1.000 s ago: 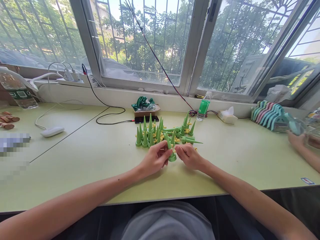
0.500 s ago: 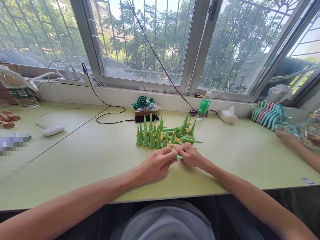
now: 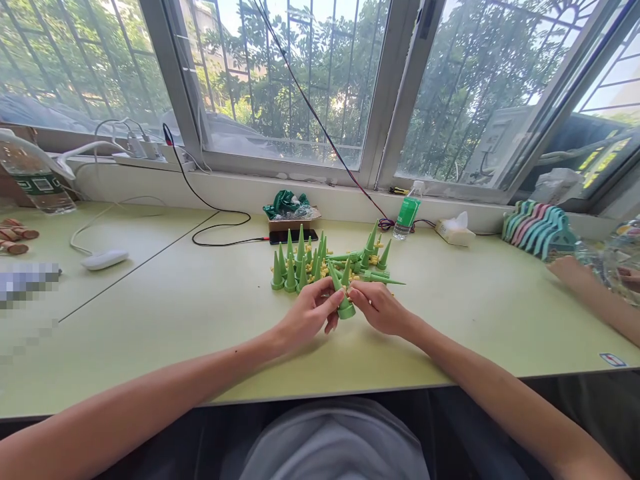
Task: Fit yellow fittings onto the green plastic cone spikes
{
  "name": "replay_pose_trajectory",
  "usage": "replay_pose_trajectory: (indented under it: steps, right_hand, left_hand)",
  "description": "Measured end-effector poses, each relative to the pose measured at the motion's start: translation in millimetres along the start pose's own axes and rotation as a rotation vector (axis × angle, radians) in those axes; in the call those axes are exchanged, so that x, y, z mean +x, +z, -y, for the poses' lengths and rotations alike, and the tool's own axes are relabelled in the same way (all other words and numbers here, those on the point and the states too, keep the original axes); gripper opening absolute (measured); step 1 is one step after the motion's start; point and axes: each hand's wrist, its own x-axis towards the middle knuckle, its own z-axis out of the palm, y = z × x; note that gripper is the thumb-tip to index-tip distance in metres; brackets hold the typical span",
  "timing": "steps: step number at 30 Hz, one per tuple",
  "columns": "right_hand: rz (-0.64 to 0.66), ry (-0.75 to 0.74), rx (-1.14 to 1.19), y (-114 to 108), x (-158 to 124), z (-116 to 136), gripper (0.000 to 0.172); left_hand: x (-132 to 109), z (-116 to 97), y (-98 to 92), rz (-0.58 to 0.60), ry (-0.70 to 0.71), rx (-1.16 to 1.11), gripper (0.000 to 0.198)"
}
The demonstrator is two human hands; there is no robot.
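Observation:
My left hand (image 3: 311,310) grips a green plastic watering spike (image 3: 346,309) between thumb and fingers. The spike is tilted, its point up and leftward, its wide ribbed cap toward me. At its right side my right hand (image 3: 381,307) is closed in a pinch. A bit of yellow shows by those fingertips, but what they pinch is mostly hidden. Just beyond both hands is a cluster of green spikes (image 3: 291,279) with small yellow valves among them. Several stand upright on their caps; others lie on their sides, one spike (image 3: 385,279) pointing right.
Behind the cluster are a phone (image 3: 293,237) on a cable and a small box (image 3: 300,223) of green wrapping. A water bottle (image 3: 408,212), tissue pack (image 3: 455,231) and hangers (image 3: 537,228) line the window side. Another person's arm (image 3: 593,297) reaches in at right. A white mouse (image 3: 105,260) lies left.
The spike, earlier mostly hidden between my hands, is now tipped up with its cap toward me. My left hand has shifted slightly left. The other person's arm has moved a little.

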Motion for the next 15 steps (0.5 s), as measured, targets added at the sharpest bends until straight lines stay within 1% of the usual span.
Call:
replay_pose_trajectory:
  steps: [4,9,12,15]
  right_hand:
    - [0.018,-0.015,-0.036,-0.3,-1.2,-2.4,0.044]
    - [0.027,-0.005,-0.036,1.7,-1.6,-3.2,0.051]
    - [0.041,0.037,0.009,3.9,-1.2,-2.7,0.057]
    - [0.040,0.093,0.059,6.0,-0.1,-1.3,0.064]
  left_hand:
    - [-0.1,0.4,0.3,0.007,-0.002,-0.006,0.043]
    - [-1.3,1.8,0.2,-0.001,0.029,0.051,0.043]
    - [-2.0,3.7,-0.4,-0.023,0.083,0.136,0.039]
    - [-2.4,6.6,-1.1,-0.059,0.176,0.312,0.034]
